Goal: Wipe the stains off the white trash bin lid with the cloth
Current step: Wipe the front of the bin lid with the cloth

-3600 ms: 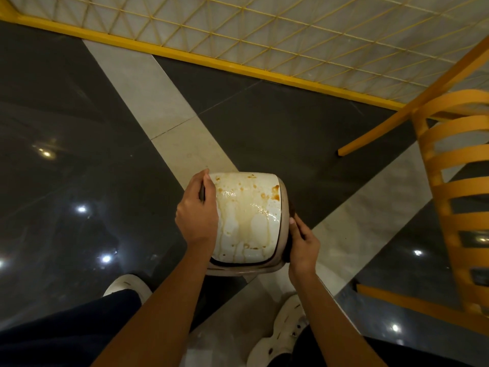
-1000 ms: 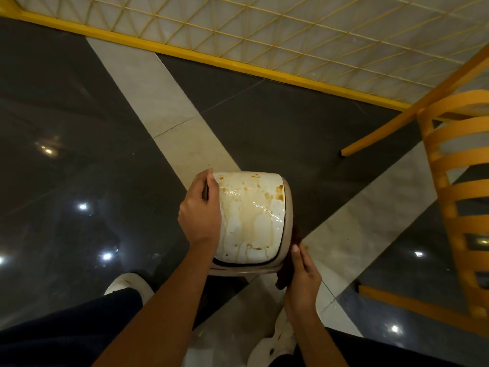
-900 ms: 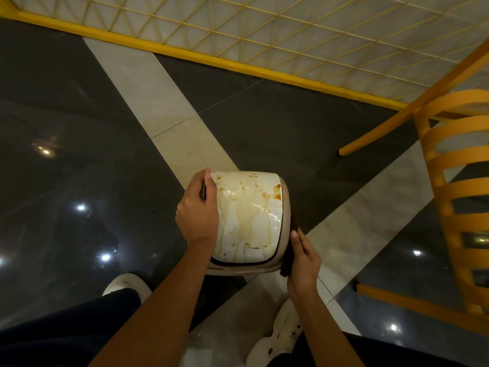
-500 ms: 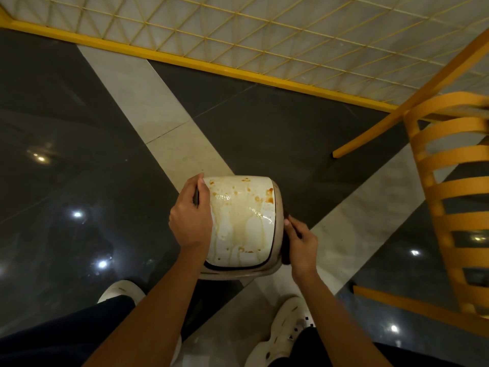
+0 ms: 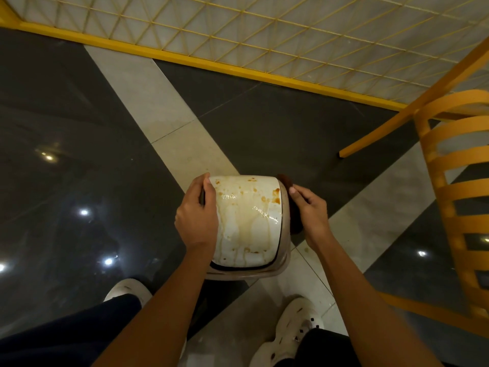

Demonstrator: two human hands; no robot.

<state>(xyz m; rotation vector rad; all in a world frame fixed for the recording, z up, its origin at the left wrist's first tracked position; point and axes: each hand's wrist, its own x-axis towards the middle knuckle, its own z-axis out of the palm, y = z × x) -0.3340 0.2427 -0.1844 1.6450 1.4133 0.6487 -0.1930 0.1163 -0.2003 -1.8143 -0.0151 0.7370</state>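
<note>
The white trash bin lid [image 5: 248, 223] sits on a small beige bin [image 5: 284, 250] on the floor between my feet. Brown and orange stains and pale drip streaks cover the lid. My left hand [image 5: 197, 217] grips the lid's left edge, thumb on top. My right hand [image 5: 309, 211] presses a dark brown cloth [image 5: 293, 221] against the bin's right side, near the far right corner. Most of the cloth is hidden behind the bin's rim and my fingers.
A yellow slatted chair [image 5: 460, 207] stands close on the right. A yellow-framed mesh panel [image 5: 264, 35] runs along the far side. The floor has dark glossy tiles [image 5: 66, 181] and pale stripes. My white shoes [image 5: 288, 335] flank the bin.
My right hand has slid the cloth along the bin's right side from the near corner toward the far corner. The left hand has kept its grip on the lid.
</note>
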